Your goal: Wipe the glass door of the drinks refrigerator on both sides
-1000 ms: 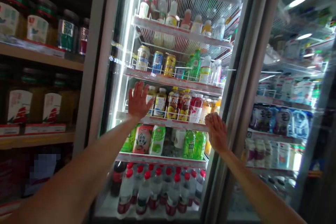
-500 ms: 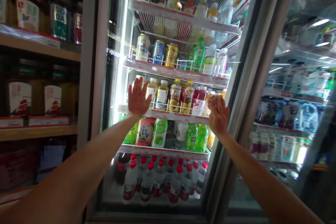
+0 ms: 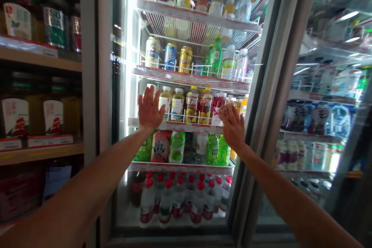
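Inside the lit fridge (image 3: 105, 104), a red bottle (image 3: 217, 105) is partly hidden by the right hand (image 3: 233, 128); right of the fridge, drinks (image 3: 341, 81) are blurred.

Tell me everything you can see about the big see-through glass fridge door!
The tall, clear glass door looks shut and upright, edged by a grey, metal-looking frame. Small, bright reflections show near its left edge, and lit shelves of drinks show through it. The person's left hand, spread open, seems pressed flat against it. The right hand also seems to touch it, nearer its right edge.
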